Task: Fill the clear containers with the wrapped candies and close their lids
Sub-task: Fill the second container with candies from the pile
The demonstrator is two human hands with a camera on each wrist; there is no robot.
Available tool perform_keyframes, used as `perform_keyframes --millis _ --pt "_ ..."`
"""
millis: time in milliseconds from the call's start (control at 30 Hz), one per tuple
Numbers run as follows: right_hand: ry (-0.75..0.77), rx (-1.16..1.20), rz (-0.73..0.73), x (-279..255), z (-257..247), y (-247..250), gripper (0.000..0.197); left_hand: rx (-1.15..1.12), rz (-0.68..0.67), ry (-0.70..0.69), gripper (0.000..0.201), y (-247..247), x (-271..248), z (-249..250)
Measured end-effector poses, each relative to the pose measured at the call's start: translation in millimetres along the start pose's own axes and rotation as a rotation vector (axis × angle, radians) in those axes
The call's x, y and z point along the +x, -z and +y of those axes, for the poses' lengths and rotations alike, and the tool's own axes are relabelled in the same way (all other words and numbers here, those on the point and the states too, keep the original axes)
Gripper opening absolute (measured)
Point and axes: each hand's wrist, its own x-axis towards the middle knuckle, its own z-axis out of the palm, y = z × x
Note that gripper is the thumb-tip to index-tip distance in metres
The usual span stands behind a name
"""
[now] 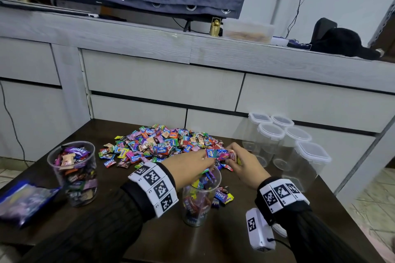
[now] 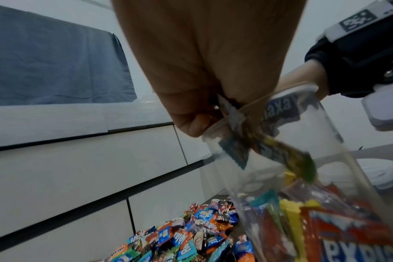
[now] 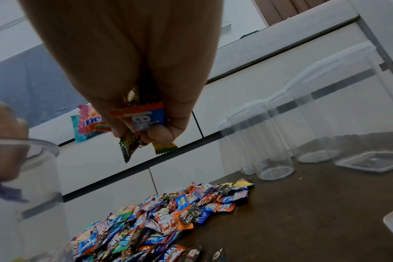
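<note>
A heap of wrapped candies [image 1: 162,145] lies at the middle of the dark table [image 1: 149,237]. In front of it stands an open clear container [image 1: 199,203], partly filled. My left hand [image 1: 208,161] is over its mouth, fingers curled round a few candies [image 2: 227,109], and some candies [image 2: 292,159] hang or fall inside the container [image 2: 325,141]. My right hand [image 1: 232,156] hovers just right of the mouth and grips a bunch of candies [image 3: 144,118]. At the left stands a second open container [image 1: 73,173], full of candies.
Several empty clear containers [image 1: 277,143] with lids on stand at the table's right back corner. A blue candy bag [image 1: 25,203] lies at the left edge. A few loose candies [image 1: 223,195] lie beside the middle container. A white device [image 1: 258,228] hangs under my right wrist. White drawers [image 1: 162,83] rise behind.
</note>
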Motion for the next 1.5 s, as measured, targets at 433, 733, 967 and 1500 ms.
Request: perform_keyframes --millis 433,733,967,1500 --pt "0.002 0.028 -0.006 3 -3 3 0.02 -0.141 -0.022 -0.006 0.039 1 6 0" --pt "0.052 0.095 0.05 5 -10 9 0.019 -0.572 0.384 0.108 0.072 -23 -14 -14" --pt "0.183 0.1 -0.073 5 -40 7 0.02 -0.936 0.15 0.12 0.135 -42 -19 -25" --pt "0.274 -0.346 -0.39 8 -65 -1 0.041 -0.813 0.18 0.163 0.079 -50 -13 -22"
